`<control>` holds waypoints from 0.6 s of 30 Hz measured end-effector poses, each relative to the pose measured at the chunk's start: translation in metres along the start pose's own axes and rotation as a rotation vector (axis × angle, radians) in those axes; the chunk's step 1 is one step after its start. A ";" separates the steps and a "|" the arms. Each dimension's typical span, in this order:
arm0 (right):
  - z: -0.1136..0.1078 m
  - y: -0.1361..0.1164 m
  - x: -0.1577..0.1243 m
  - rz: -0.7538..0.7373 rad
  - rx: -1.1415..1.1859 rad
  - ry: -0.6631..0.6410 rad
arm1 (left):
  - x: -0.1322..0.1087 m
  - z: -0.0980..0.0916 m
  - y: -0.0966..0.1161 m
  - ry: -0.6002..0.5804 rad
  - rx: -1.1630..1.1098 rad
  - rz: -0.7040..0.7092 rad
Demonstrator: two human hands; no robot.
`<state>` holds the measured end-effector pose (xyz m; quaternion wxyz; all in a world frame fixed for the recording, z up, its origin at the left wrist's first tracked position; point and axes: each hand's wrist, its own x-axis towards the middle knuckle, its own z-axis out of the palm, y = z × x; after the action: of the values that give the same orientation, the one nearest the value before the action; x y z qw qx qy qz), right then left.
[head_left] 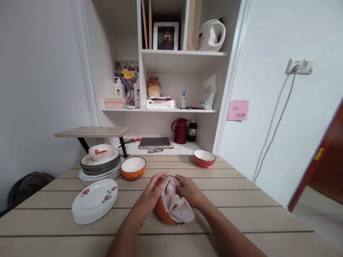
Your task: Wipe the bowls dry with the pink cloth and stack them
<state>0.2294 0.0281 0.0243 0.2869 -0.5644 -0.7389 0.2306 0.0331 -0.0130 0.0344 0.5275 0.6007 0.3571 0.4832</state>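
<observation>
Clasping an orange bowl [162,211] is the left hand [152,192]; the right hand [189,191] pinches cloth [175,204].

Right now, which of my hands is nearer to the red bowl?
Right: your right hand, at the cloth, sits in front and left of the red bowl; your left hand, gripping the tilted orange bowl, is farther left.

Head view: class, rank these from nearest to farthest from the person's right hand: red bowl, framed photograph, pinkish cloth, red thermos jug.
1. Pinkish cloth: against the right hand.
2. Red bowl: ahead, slightly right.
3. Red thermos jug: farther back.
4. Framed photograph: high up behind.
</observation>
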 end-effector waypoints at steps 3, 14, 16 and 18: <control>-0.001 0.003 0.004 0.059 -0.022 0.111 | 0.008 -0.002 -0.015 0.220 0.120 -0.024; -0.002 0.001 0.001 0.188 0.180 0.184 | 0.018 0.006 -0.041 0.318 0.195 -0.086; 0.003 -0.007 -0.003 0.185 0.283 0.117 | 0.019 0.004 -0.041 0.369 0.189 -0.191; 0.005 -0.013 -0.007 0.152 0.520 0.062 | 0.020 0.001 -0.041 0.398 0.155 -0.230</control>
<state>0.2179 0.0184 0.0279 0.4265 -0.5325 -0.6011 0.4162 0.0435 0.0136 -0.0016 0.4507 0.4876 0.5561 0.4999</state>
